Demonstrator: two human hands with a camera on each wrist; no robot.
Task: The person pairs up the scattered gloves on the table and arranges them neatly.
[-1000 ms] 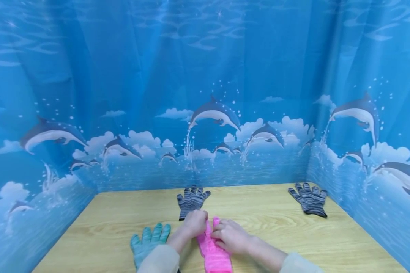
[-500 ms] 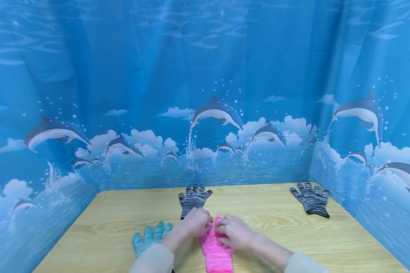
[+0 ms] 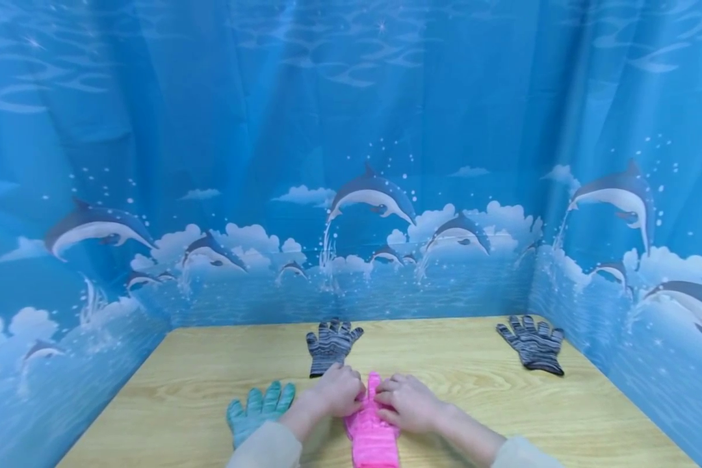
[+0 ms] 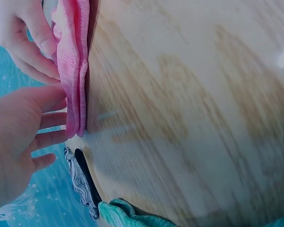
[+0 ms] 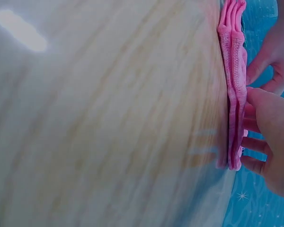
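Note:
Two pink knit gloves [image 3: 376,445] lie stacked on the table, fingers pointing away; the wrist views show their two layers edge-on. At their left side my left hand [image 3: 340,390] bends its fingers onto the glove fingers and pinches them near the tips. From the right, my right hand [image 3: 411,403] pinches the glove fingers with thumb and bent fingertips. One pink glove finger stands out straight between the hands; the others are partly hidden by them. In the left wrist view the left hand [image 4: 14,137] has its last fingers spread along the gloves' [image 4: 73,71] edge.
A green glove [image 3: 257,413] lies left of the left forearm, partly under the sleeve. One grey striped glove [image 3: 330,348] is just beyond the left hand, another [image 3: 532,343] at the table's far right corner. A blue dolphin curtain [image 3: 351,279] encloses the wooden table [image 3: 169,383].
My left hand has shifted slightly right and nearer the body, over the pink glove fingers. The right hand stays nearly in place. The gap between the pink glove fingers is now covered.

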